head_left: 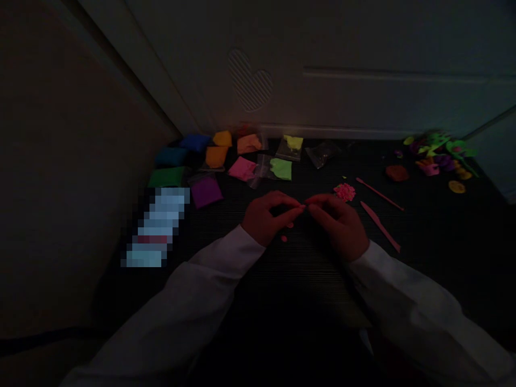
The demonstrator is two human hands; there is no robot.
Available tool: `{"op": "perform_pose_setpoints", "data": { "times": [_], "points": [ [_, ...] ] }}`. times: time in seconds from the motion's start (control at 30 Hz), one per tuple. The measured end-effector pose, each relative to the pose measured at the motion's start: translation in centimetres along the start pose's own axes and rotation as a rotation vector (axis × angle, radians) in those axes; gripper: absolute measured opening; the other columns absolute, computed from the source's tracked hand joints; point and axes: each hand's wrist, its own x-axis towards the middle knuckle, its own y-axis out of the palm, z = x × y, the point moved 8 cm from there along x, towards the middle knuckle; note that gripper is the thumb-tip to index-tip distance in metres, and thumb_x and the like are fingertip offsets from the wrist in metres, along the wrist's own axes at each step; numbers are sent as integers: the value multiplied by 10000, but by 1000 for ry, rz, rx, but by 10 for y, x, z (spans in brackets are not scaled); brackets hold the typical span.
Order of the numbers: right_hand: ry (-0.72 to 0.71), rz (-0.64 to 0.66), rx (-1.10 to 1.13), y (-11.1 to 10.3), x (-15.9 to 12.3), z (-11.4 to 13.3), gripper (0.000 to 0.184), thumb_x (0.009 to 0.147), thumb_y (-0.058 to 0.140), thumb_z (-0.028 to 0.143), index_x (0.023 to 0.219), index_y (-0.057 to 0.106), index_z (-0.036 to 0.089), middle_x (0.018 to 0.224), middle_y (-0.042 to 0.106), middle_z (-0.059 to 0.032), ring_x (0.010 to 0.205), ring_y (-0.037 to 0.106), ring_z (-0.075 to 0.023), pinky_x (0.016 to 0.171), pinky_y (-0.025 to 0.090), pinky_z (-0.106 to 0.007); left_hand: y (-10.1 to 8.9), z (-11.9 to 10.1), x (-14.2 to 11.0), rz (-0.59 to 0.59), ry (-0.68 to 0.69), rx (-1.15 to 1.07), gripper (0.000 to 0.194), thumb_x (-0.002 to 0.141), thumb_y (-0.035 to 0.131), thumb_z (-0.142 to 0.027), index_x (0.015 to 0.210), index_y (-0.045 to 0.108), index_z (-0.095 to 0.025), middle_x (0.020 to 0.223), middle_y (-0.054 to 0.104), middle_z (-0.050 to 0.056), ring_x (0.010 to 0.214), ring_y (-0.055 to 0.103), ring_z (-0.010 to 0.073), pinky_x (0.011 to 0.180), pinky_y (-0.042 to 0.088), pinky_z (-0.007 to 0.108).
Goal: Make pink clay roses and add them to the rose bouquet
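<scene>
The scene is very dark. My left hand (268,217) and my right hand (336,223) meet over a dark ribbed mat (298,274), fingertips pinched together on a tiny pink clay piece (303,206). A couple of small pink bits (284,238) lie on the mat just below my left hand. A heap of pink clay crumbs (344,192) sits just beyond my right hand. Both arms wear white sleeves.
Bags of coloured clay lie at the back left: blue (195,142), orange (216,156), green (166,176), purple (205,191), pink (242,168), lime (281,169). Two pink modelling tools (381,226) lie on the right. Finished clay figures (437,153) stand far right. A white panel rises behind.
</scene>
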Motion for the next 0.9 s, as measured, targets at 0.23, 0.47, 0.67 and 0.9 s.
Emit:
{"op": "perform_pose_setpoints", "data": {
  "times": [0.23, 0.47, 0.67, 0.9],
  "points": [
    [-115, -19, -226, -2, -1, 10, 119, 730, 527, 288, 762, 571, 182, 703, 544, 2, 640, 492, -106, 573, 374, -236, 3, -3, 0, 29, 65, 62, 171, 688, 566, -309, 741, 623, -157, 748, 600, 20, 693, 573, 109, 652, 459, 237],
    [-16, 5, -100, 0, 1, 1, 139, 732, 525, 308, 758, 559, 176, 690, 545, 6, 625, 484, -101, 568, 374, -229, 4, -5, 0, 54, 84, 45, 152, 676, 583, -273, 783, 616, -171, 775, 603, 11, 761, 574, 118, 712, 452, 250],
    [24, 24, -58, 3, 0, -2, 160, 740, 518, 333, 773, 553, 181, 703, 545, 5, 634, 485, -103, 573, 370, -230, 4, -1, 0, 43, 48, 28, 153, 688, 569, -294, 738, 621, -159, 759, 603, 20, 707, 573, 109, 664, 458, 238],
    [-10, 16, -96, 1, -1, -2, 160, 745, 513, 332, 801, 553, 188, 733, 544, 2, 661, 483, -103, 602, 373, -236, 5, -3, 0, 59, 60, 49, 133, 689, 565, -277, 727, 614, -159, 748, 608, 19, 749, 574, 124, 708, 452, 262]
  ]
}}
